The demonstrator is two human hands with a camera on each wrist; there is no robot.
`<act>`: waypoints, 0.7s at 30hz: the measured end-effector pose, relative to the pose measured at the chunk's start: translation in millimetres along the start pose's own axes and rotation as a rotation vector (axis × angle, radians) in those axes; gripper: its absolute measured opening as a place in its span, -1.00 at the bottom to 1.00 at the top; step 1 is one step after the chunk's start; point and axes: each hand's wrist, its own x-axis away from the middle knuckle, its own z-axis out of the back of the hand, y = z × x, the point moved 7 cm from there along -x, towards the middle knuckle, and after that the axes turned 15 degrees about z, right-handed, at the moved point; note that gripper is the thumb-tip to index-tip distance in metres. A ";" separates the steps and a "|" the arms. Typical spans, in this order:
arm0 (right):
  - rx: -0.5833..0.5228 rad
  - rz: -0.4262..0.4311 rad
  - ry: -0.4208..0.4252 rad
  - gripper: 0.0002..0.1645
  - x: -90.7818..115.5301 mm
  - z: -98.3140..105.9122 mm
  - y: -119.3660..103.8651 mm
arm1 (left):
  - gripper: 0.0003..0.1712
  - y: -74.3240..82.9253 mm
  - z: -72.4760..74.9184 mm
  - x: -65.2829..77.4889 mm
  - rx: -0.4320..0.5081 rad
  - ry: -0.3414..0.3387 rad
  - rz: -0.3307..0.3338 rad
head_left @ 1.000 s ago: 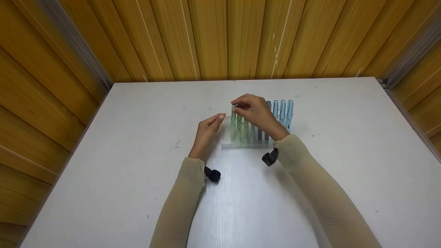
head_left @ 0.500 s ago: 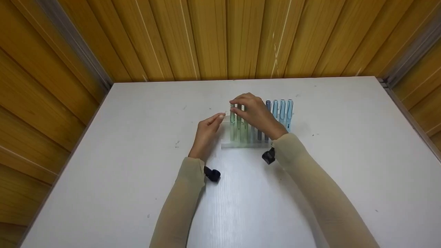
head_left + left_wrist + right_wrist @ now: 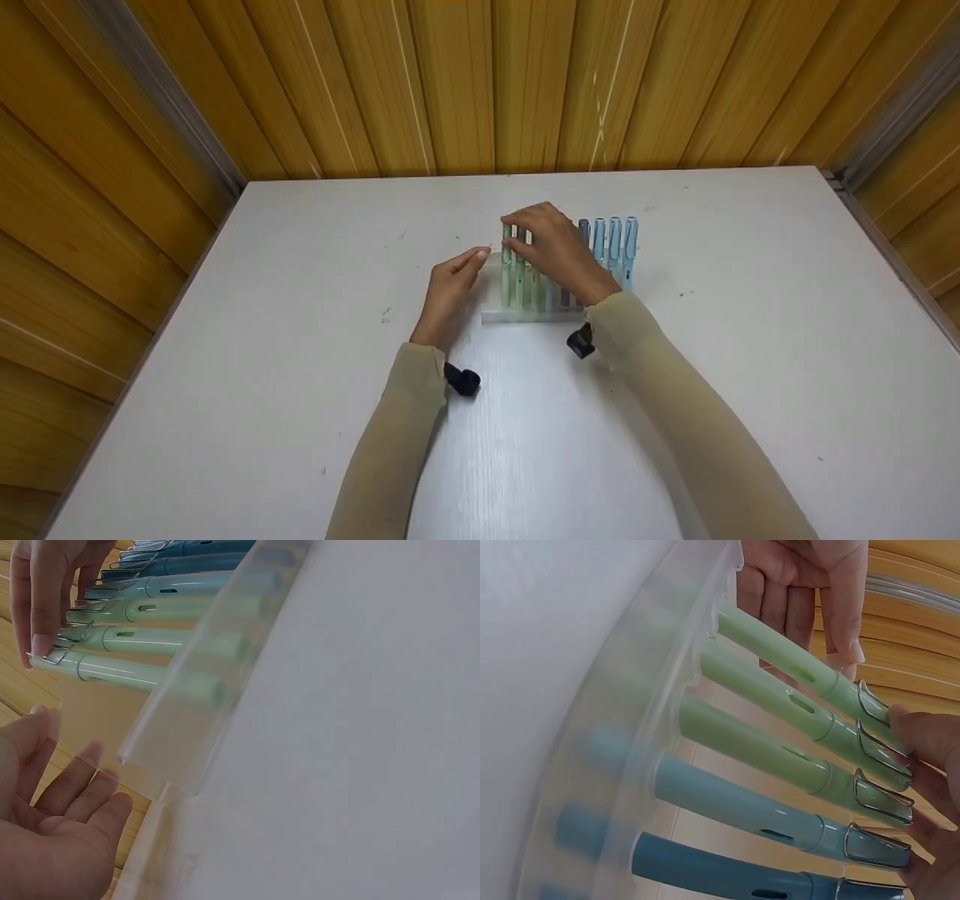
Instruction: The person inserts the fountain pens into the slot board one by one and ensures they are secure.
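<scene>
A clear plastic pen stand [image 3: 531, 317] holds a row of upright fountain pens. At its left end is a light green pen [image 3: 506, 283] with a wire clip; my right hand [image 3: 559, 249] pinches its cap between thumb and fingers. In the right wrist view the thumb lies against that same green pen [image 3: 780, 652], whose lower end sits in the stand [image 3: 634, 701]. My left hand [image 3: 451, 289] pinches the clear panel at the stand's left edge. Seen from the left wrist, its thumb and a finger meet at the panel's edge, other fingers [image 3: 75, 787] behind the plastic.
Two more light green pens [image 3: 757, 690] follow in the row, then a teal pen [image 3: 739, 802] and dark blue ones [image 3: 712, 868]. Light blue pens [image 3: 615, 240] stand at the right end. Around the stand lies a white table [image 3: 300, 337], with a wood-panelled wall [image 3: 450, 90] behind.
My right hand has shifted slightly left around the end pen's cap, and that pen has moved a touch to the left. The left hand stays where it was.
</scene>
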 end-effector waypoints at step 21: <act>0.094 0.054 0.115 -0.48 25.7 31.6 2.4 | -0.56 17.4 5.9 6.4 -0.258 0.095 -0.044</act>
